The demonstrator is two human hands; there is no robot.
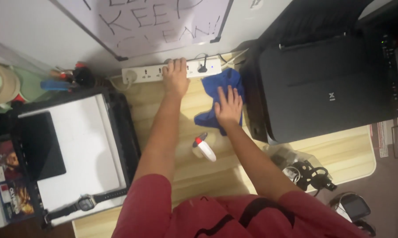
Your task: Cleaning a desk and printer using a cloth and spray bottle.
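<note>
Left hand lies palm-down on a white power strip at the far edge of the light wooden desk, against the wall. Fingers flat and loosely curled over the strip's middle, not clenched; whether they grip it or just press, cannot tell. One black plug sits in the strip just right of the hand.

Right hand rests flat on a crumpled blue cloth, fingers spread and extended, palm pressing down, nothing clasped. Cloth lies on the desk just in front of the strip's right end, touching or nearly touching it, and just beside the left side of a black printer that fills the far right corner.

Small white spray bottle with red nozzle lies on its side mid-desk, near the right forearm, on the near side of the cloth.

Left side: an open flatbed device with white panel and black frame, probably a scanner; a black digital wristwatch lies across its near edge. Tangle of black cables in clear plastic near the right front edge. Whiteboard leans on the wall behind. Person wears a red shirt.
</note>
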